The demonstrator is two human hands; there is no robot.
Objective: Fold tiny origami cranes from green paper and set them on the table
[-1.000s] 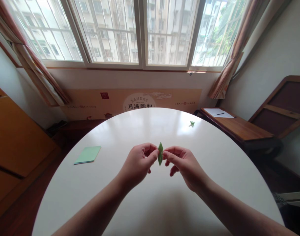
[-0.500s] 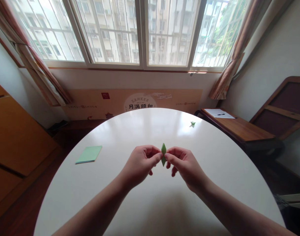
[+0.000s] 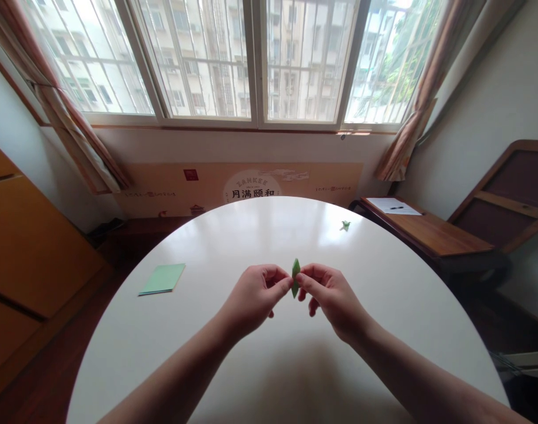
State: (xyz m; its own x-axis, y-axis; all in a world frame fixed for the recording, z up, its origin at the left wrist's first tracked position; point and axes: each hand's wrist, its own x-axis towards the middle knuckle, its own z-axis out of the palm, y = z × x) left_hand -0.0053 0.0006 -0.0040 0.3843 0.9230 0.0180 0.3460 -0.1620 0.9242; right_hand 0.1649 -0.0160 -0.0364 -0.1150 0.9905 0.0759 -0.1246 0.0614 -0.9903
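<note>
A small folded green paper piece [image 3: 296, 272], narrow and pointed at both ends, is held upright above the round white table [image 3: 260, 359]. My left hand [image 3: 255, 297] pinches its left side between thumb and forefinger. My right hand [image 3: 328, 294] pinches its right side the same way, the other fingers curled. The two hands almost touch at the paper. Its lower tip is partly hidden behind my fingers.
A stack of light green paper sheets [image 3: 162, 278] lies on the table's left. A tiny folded green paper figure [image 3: 345, 224] sits at the far right of the table. A wooden side table [image 3: 432, 232] with a sheet and pen stands to the right, under the windows.
Both hands have closed in on the paper piece and shifted slightly right; the piece now looks shorter and tilts a little. The view has tipped slightly downward.
</note>
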